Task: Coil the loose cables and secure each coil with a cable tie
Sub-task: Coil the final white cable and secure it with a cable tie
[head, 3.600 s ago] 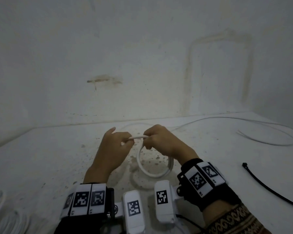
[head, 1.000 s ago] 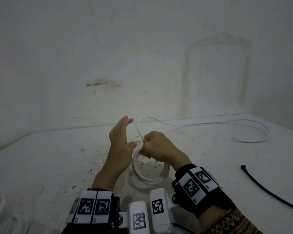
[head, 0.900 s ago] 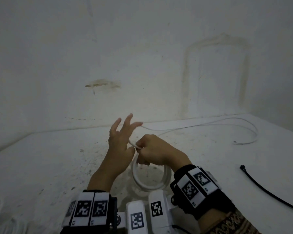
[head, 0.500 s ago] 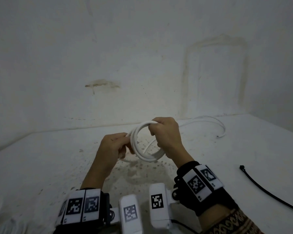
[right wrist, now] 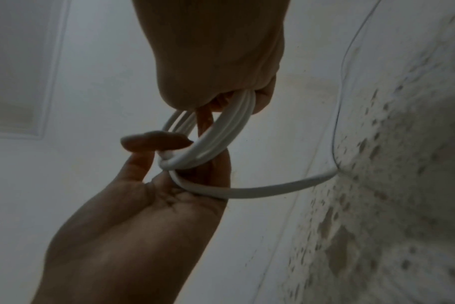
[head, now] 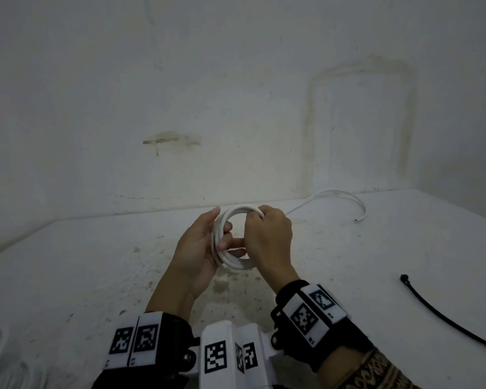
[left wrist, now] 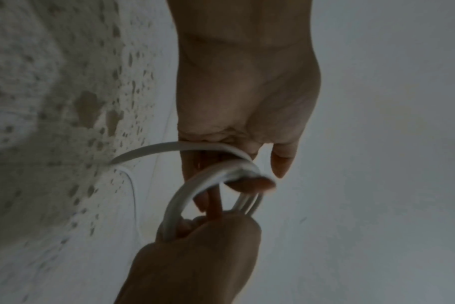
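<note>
A white cable coil [head: 236, 265] of several turns is held upright above the table between both hands. My left hand [head: 222, 234] takes its left side, thumb over the strands and fingers reaching through the ring. My right hand [head: 253, 223] grips the top right in a fist. In the left wrist view the coil [left wrist: 177, 201] runs from my left hand [left wrist: 247, 181] into the right hand [left wrist: 200, 246]. The right wrist view shows the coil [right wrist: 216, 139] leaving the right fist [right wrist: 221, 96]. The loose tail [head: 334, 193] trails to the back right. A black cable tie [head: 432, 310] lies at the right.
The speckled white table [head: 96, 276] meets a white wall at the back. The cable's free end [head: 359, 219] lies near the back right corner. Pale white coils [head: 0, 355] show at the bottom left edge.
More turns have gone onto the coil, and it has been lifted off the table. The loose tail has been drawn in from the far right. My left hand has shifted to its left side.
</note>
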`<move>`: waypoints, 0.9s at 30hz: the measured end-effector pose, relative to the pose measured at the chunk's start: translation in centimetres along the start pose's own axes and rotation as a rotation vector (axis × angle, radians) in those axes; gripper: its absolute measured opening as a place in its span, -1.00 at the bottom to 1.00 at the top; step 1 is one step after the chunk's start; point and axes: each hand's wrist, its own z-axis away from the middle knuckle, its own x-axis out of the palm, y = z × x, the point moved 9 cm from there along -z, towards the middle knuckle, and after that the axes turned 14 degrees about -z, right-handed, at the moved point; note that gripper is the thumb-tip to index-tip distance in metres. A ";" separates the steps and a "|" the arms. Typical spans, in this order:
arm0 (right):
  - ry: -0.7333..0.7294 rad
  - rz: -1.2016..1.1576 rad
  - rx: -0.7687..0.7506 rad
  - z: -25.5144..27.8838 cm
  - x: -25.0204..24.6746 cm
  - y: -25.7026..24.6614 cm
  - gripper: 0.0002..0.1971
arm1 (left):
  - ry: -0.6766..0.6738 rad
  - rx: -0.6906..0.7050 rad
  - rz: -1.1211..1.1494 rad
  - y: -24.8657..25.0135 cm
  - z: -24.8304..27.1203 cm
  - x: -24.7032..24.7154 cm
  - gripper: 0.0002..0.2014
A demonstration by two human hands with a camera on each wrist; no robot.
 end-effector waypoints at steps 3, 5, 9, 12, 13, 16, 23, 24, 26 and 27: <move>-0.128 0.009 0.032 0.4 1.9 0.4 -0.67 | 0.133 -0.024 0.090 -0.6 -0.3 -1.0 -0.58; -0.236 -0.159 0.129 0.7 2.9 0.8 -0.77 | 0.209 0.001 0.152 -0.5 -0.3 -2.1 -0.50; -0.225 -0.277 0.281 0.5 2.5 1.8 -0.60 | 0.315 0.098 0.316 0.5 0.1 -3.8 -0.46; -0.189 -0.103 0.533 1.7 1.6 4.7 -0.52 | 0.374 0.131 0.420 0.8 0.4 -4.7 -0.45; -0.253 -0.053 0.602 2.4 2.0 5.3 -0.57 | 0.387 0.127 0.439 0.7 0.5 -4.9 -0.45; -0.340 -0.114 0.746 3.8 2.6 6.0 -0.76 | 0.416 0.101 0.472 0.3 0.5 -5.2 -0.45; -0.145 -0.619 0.844 3.1 3.6 6.4 -0.81 | 0.543 0.035 0.581 -0.7 1.1 -6.4 -0.49; -0.134 -0.681 0.826 2.9 3.6 6.1 -0.88 | 0.567 0.027 0.577 -0.9 1.2 -6.6 -0.51; -0.158 -0.747 0.778 2.4 3.4 5.3 -0.88 | 0.594 0.000 0.548 -1.3 1.2 -6.9 -0.52; -0.140 -0.735 0.737 1.9 3.1 5.1 -0.88 | 0.591 -0.021 0.521 -1.5 1.1 -6.9 -0.52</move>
